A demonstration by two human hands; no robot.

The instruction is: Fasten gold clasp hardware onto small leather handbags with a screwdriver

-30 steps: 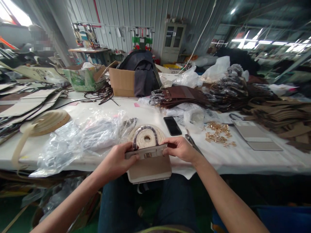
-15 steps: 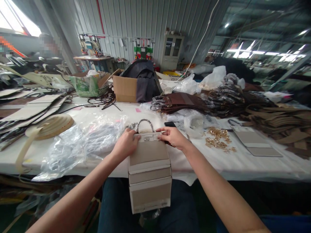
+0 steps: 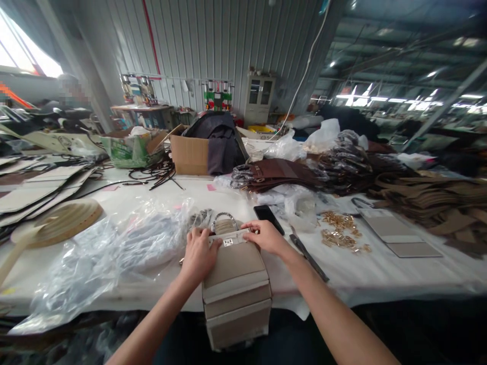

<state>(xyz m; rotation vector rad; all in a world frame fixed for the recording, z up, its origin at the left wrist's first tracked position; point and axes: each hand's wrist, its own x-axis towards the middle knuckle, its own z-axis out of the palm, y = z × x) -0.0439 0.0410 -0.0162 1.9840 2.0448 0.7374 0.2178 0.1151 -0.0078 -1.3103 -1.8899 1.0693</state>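
Observation:
A beige handbag panel [image 3: 236,263] hangs over the table's front edge, its lower part folded down towards my lap. At its top are a wrapped handle [image 3: 224,218] and a small metal lock plate [image 3: 228,242]. My left hand [image 3: 200,253] grips the top left corner, thumb on the front face and fingers behind. Opposite it, my right hand [image 3: 264,235] pinches the top right corner. Beyond the right hand lies a black phone [image 3: 269,219], and beside the right forearm a dark slim tool [image 3: 309,257].
Crumpled clear plastic [image 3: 114,253] and a roll of tape [image 3: 64,223] lie left. Gold metal fittings [image 3: 340,230] and another beige panel [image 3: 399,230] lie right. Behind are a cardboard box [image 3: 190,154] and stacked brown bag pieces [image 3: 281,172]. A person [image 3: 72,94] is far left.
My view has tilted up slightly. Both hands, still on the panel, have come a little nearer to me, so the phone and the dark tool show more fully.

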